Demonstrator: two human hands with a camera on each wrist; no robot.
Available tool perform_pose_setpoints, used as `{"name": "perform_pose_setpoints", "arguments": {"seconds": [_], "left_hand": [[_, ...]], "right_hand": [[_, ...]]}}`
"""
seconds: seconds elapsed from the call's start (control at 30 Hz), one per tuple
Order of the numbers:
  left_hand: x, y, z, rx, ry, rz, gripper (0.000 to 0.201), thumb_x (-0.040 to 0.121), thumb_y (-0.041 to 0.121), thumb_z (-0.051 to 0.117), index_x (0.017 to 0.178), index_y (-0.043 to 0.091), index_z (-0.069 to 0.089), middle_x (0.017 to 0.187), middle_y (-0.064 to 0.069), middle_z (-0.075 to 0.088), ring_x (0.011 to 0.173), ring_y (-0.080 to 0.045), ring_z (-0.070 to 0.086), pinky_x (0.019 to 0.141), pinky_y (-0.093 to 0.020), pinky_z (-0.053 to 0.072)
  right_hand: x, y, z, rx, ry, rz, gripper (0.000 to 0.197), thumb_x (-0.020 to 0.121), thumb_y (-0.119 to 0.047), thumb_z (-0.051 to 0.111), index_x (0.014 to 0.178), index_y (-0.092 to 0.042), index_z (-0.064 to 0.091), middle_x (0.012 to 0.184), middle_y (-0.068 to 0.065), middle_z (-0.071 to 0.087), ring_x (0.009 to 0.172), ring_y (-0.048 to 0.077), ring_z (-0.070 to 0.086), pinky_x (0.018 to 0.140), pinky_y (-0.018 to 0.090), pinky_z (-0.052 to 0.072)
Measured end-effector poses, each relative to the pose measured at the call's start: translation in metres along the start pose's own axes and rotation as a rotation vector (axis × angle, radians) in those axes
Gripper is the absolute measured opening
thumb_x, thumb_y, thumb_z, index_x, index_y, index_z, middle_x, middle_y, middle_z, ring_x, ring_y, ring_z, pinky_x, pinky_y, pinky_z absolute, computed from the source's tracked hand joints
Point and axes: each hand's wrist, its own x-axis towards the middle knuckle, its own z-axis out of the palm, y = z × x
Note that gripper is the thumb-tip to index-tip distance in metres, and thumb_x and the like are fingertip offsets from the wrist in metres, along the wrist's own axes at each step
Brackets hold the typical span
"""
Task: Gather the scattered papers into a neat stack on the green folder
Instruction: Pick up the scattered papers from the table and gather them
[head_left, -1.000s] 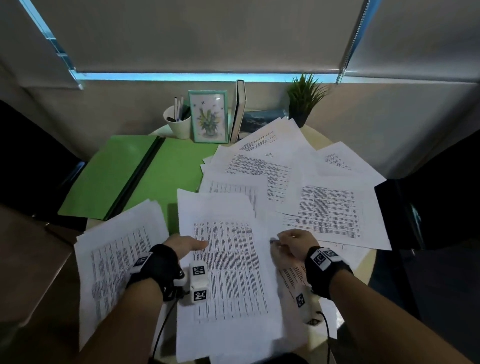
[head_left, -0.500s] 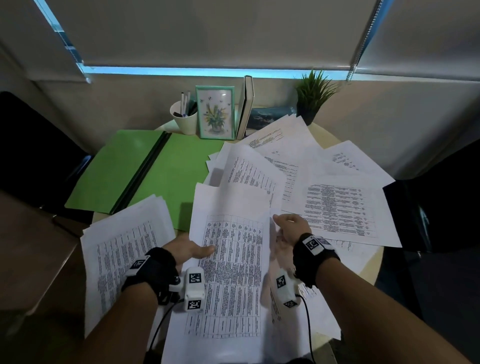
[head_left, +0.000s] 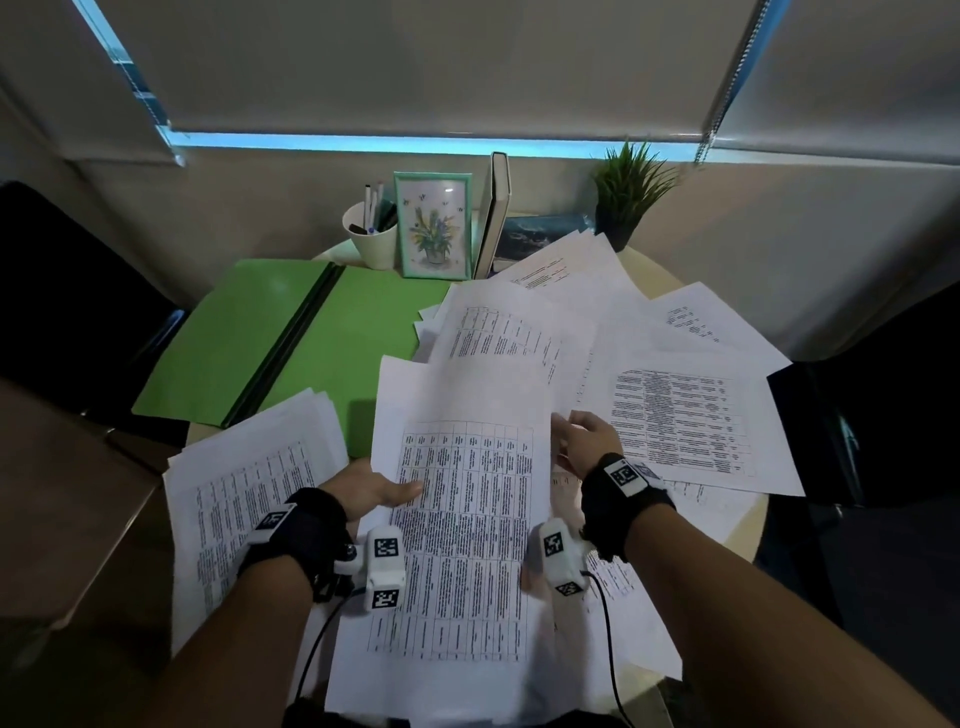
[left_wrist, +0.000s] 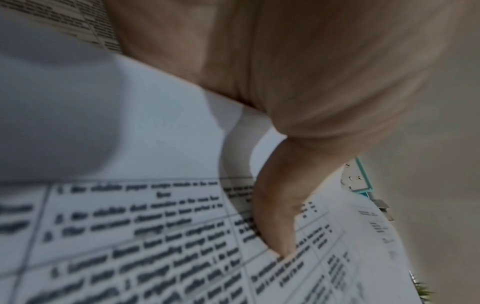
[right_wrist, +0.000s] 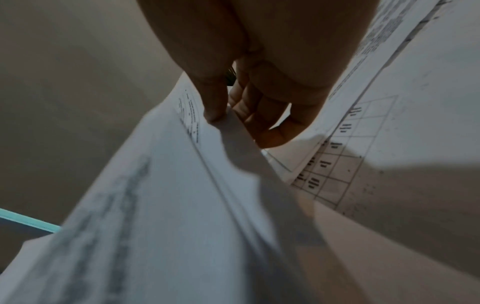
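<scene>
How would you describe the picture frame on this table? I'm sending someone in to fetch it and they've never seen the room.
Start at the open green folder on the table's left half. Off its far right corner, against the wall, the picture frame stands upright between a white pen cup and an upright book. It alone has a mint-green border, around a painted potted plant.

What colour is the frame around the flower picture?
The frame is light teal-green, clearest in the head view.

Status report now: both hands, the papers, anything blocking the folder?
Left hand and right hand grip the centre sheets. Green folder open, no stack on it yet. Loose papers overlap its right edge.
</scene>
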Motion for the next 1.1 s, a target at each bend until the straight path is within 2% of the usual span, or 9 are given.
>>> {"name": "perform_pose_setpoints", "arguments": {"seconds": [0.1, 0.2, 0.3, 0.37, 0.47, 0.63, 0.8, 0.93, 1.1], "left_hand": [[0.027, -0.019, -0.009, 0.069, 0.081, -0.043, 0.118, 0.044, 0.07, 0.084, 0.138, 0.01, 0.045, 0.139, -0.004, 0.053, 0.125, -0.022, 0.051, 0.106, -0.042, 0.04], [0.042, -0.024, -0.01, 0.083, 0.094, -0.067, 0.132, 0.04, 0.074, 0.082, 0.144, 0.008, 0.035, 0.147, -0.007, 0.043, 0.132, -0.026, 0.044, 0.105, -0.042, 0.04], [0.029, -0.005, -0.002, 0.112, 0.116, -0.047, 0.127, 0.044, 0.076, 0.08, 0.142, 0.008, 0.038, 0.146, -0.006, 0.045, 0.127, -0.024, 0.048, 0.097, -0.037, 0.046], [0.014, 0.01, 0.006, 0.101, 0.127, -0.05, 0.118, 0.054, 0.067, 0.08, 0.142, 0.002, 0.038, 0.146, -0.009, 0.043, 0.13, -0.027, 0.045, 0.1, -0.034, 0.041], [0.012, 0.015, 0.012, 0.095, 0.175, -0.099, 0.106, 0.071, 0.055, 0.075, 0.146, -0.004, 0.026, 0.151, -0.017, 0.034, 0.135, -0.033, 0.037, 0.102, -0.037, 0.035], [0.011, 0.012, 0.012, 0.09, 0.252, -0.167, 0.108, 0.074, 0.051, 0.075, 0.148, -0.001, 0.016, 0.153, -0.02, 0.027, 0.134, -0.039, 0.036, 0.106, -0.05, 0.039], [0.009, 0.009, 0.012, 0.069, 0.333, -0.216, 0.097, 0.082, 0.042, 0.071, 0.149, -0.002, 0.015, 0.153, -0.021, 0.026, 0.133, -0.041, 0.038, 0.091, -0.04, 0.044], [0.01, 0.012, 0.008, -0.003, 0.383, -0.21, 0.089, 0.087, 0.036, 0.068, 0.148, -0.004, 0.018, 0.155, -0.02, 0.022, 0.137, -0.04, 0.033, 0.105, -0.046, 0.037], [0.01, 0.023, 0.005, -0.061, 0.401, -0.181, 0.073, 0.093, 0.033, 0.06, 0.143, -0.009, 0.029, 0.153, -0.023, 0.027, 0.132, -0.041, 0.039, 0.106, -0.046, 0.038]], "right_hand": [[0.004, -0.003, -0.006, -0.071, 0.056, -0.036, 0.018, 0.085, -0.031, 0.07, 0.094, -0.016, 0.065, 0.073, 0.007, 0.065, 0.069, 0.023, 0.062, 0.084, 0.045, 0.057], [0.003, -0.007, -0.01, -0.097, 0.077, -0.052, 0.022, 0.087, -0.031, 0.068, 0.1, -0.013, 0.065, 0.077, 0.008, 0.064, 0.073, 0.025, 0.062, 0.083, 0.043, 0.055], [0.004, -0.012, -0.014, -0.118, 0.135, -0.103, 0.02, 0.09, -0.027, 0.064, 0.103, -0.012, 0.064, 0.084, 0.007, 0.065, 0.077, 0.023, 0.061, 0.076, 0.037, 0.053], [0.005, -0.019, -0.017, -0.143, 0.183, -0.144, 0.022, 0.092, -0.027, 0.061, 0.108, -0.01, 0.062, 0.094, 0.01, 0.067, 0.082, 0.024, 0.061, 0.074, 0.033, 0.05], [0.005, -0.033, -0.022, -0.159, 0.248, -0.191, 0.027, 0.093, -0.028, 0.058, 0.112, -0.009, 0.06, 0.1, 0.01, 0.066, 0.087, 0.026, 0.062, 0.078, 0.037, 0.052], [-0.003, -0.063, -0.028, -0.16, 0.307, -0.329, 0.024, 0.095, -0.024, 0.054, 0.11, -0.006, 0.056, 0.093, 0.011, 0.062, 0.077, 0.024, 0.057, 0.07, 0.034, 0.049], [-0.017, -0.101, -0.033, -0.113, 0.344, -0.509, 0.015, 0.097, -0.023, 0.047, 0.104, -0.01, 0.05, 0.09, 0.004, 0.057, 0.074, 0.019, 0.053, 0.067, 0.027, 0.04], [-0.03, -0.134, -0.035, -0.103, 0.32, -0.634, 0.012, 0.096, -0.024, 0.048, 0.103, -0.015, 0.05, 0.078, -0.01, 0.055, 0.064, 0.002, 0.049, 0.055, 0.02, 0.039], [-0.043, -0.154, -0.036, -0.176, 0.301, -0.725, 0.014, 0.095, -0.019, 0.05, 0.105, -0.01, 0.056, 0.084, 0.0, 0.059, 0.06, -0.003, 0.047, 0.042, 0.003, 0.034]]}}
